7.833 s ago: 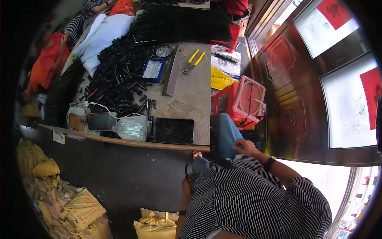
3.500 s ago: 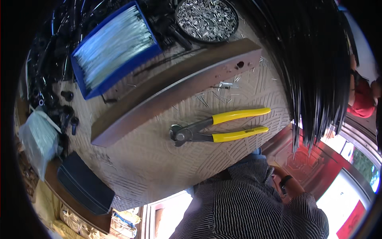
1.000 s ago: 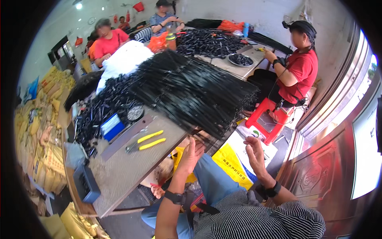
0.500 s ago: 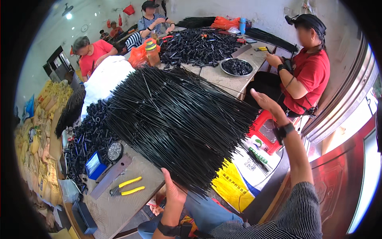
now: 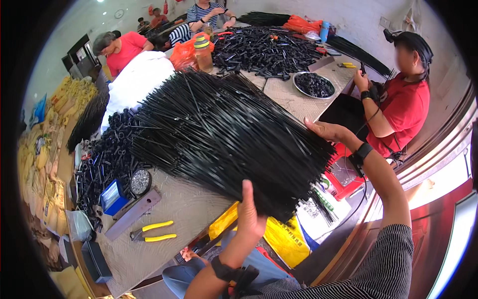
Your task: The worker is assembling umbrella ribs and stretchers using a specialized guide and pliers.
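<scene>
A broad, loose bundle of long thin black rods lies across the table, its near ends sticking out past the table edge. My left hand presses against the bundle's near side, thumb pointing up, with its fingers hidden under the rods. On the far right side my right hand rests against the rods near their ends, thumb along the top and the fingers partly hidden. Between them, both hands hold the bundle from its two sides. The rod ends near my left hand are blurred by motion.
On the table lie yellow-handled pliers, a metal bar, a blue box and a tin of small metal parts. Black fittings are heaped left. A bowl stands near a red-shirted person. A red stool is at right.
My left hand has moved up and right against the rods, and the right hand has closed in on their far side. The rods' near ends have shifted up and to the right.
</scene>
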`<state>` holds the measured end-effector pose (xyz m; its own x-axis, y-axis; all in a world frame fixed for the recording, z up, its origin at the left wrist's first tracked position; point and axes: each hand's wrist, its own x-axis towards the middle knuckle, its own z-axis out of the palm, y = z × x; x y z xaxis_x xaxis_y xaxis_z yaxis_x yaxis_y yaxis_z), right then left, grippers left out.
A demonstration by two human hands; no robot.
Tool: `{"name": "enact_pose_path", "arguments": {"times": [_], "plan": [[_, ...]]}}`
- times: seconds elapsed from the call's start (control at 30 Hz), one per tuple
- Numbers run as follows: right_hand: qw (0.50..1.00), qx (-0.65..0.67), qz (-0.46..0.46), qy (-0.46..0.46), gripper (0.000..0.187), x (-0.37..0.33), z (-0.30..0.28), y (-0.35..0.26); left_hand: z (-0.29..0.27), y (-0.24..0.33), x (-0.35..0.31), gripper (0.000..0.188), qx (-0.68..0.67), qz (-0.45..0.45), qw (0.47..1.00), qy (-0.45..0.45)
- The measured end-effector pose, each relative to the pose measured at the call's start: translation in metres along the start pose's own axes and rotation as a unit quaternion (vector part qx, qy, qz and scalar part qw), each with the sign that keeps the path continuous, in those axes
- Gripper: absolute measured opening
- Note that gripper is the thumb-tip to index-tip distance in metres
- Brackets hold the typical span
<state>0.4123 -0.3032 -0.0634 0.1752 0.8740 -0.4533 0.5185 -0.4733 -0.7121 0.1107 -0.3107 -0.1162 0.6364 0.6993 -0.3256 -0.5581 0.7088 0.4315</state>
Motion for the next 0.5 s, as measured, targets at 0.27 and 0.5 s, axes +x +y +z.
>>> {"name": "enact_pose_path", "arguments": {"times": [0.27,0.5], "plan": [[0.995,-0.094,0.025,0.015,0.085,0.018,-0.024,0.009,0.016,-0.026,0.046,0.063,-0.015,-0.017,1.0,0.016],[0.983,-0.145,-0.017,0.111,0.093,0.025,-0.028,0.024,-0.013,-0.021,0.024,0.068,0.065,-0.036,0.997,-0.009]]}}
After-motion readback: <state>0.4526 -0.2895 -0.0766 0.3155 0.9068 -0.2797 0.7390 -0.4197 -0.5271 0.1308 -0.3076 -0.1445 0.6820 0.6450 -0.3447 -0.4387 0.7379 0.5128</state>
